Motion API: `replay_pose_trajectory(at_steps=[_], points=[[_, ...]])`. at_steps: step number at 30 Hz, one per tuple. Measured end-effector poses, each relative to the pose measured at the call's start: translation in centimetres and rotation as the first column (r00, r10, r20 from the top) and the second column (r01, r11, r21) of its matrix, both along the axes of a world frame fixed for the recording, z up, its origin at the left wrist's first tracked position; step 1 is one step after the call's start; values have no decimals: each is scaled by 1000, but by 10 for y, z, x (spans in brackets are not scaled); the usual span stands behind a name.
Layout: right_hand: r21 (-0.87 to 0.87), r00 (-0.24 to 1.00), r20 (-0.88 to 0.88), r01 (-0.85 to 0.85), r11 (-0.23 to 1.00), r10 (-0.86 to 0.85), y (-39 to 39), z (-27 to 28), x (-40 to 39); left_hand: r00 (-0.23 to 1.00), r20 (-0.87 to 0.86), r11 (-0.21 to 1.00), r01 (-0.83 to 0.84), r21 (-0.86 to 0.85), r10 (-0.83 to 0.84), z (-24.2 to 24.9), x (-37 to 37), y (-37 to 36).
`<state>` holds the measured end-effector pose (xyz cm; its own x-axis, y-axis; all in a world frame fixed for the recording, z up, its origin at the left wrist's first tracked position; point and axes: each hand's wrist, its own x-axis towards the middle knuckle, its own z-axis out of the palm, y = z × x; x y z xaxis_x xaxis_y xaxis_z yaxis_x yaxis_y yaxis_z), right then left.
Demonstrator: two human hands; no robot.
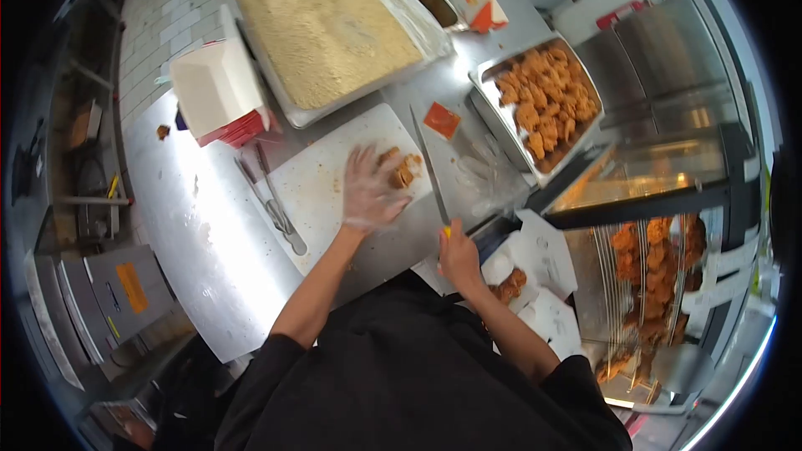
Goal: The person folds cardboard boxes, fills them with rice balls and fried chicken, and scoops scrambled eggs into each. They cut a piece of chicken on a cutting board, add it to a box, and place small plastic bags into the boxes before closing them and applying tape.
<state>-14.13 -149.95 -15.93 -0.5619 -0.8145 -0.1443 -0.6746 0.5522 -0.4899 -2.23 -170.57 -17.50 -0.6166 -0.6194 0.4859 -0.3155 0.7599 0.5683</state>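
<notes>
My left hand [372, 190], in a clear plastic glove, is spread over the white cutting board [309, 175], with its fingers apart and holding nothing. Right beside its fingertips lie cut pieces of fried chicken [403, 171]. The bare fingers of my right hand [460, 259] are wrapped round the yellow handle of a long knife [430, 159]. Its blade points away from me along the right edge of the board. Tongs [280, 213] rest along the board's left side. To the right of the blade are a red sauce packet [442, 120] and a crumpled clear plastic glove [489, 175].
Beyond the board stands a large tub [299, 121] of breading. Stacked cartons [213, 96] are at its left. A metal pan [482, 75] of fried chicken sits at the right, near a heated display case [643, 175]. An open white box [543, 250] with chicken lies by my right forearm.
</notes>
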Motion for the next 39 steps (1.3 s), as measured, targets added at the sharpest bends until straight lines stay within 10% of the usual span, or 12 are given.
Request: replay_pose_trajectory(at_steps=[5,6,7,11,13,14,16,19,24,27,31,39], points=[[-64,978,20,209,976,-208,-56,-58,-7,931,361,999,34,41,-46,-39,-50,1],[-406,935,-330,-18,914,-128,-58,-115,-15,997,49,939,71,-338,-57,-60,-48,-7],[11,953,-248,183,983,-174,-70,-50,2,992,106,960,94,-264,-68,-79,-43,-12],[-315,936,-39,322,893,-351,-14,53,36,775,-631,676,463,573,4,-89,-40,-15],[-370,896,288,429,824,-337,47,68,47,997,-64,963,63,261,-47,-2,-46,35],[-327,859,356,484,812,-368,83,70,50,961,-159,936,260,238,-226,0,-55,63],[-112,759,329,622,775,-561,158,69,61,761,-360,816,578,2,-539,31,-80,148],[203,693,231,652,731,-683,259,70,86,467,-261,410,878,247,-845,30,-116,289],[312,537,354,704,638,-766,345,81,115,39,436,30,999,-26,-899,28,-160,431],[81,413,370,878,472,-832,358,105,109,207,180,189,976,-113,-962,71,-151,417],[-416,657,505,753,510,-560,318,108,85,558,-67,503,788,354,-827,77,-107,378],[-509,947,272,292,810,-171,275,111,65,876,-163,339,339,878,-454,120,-118,345]])
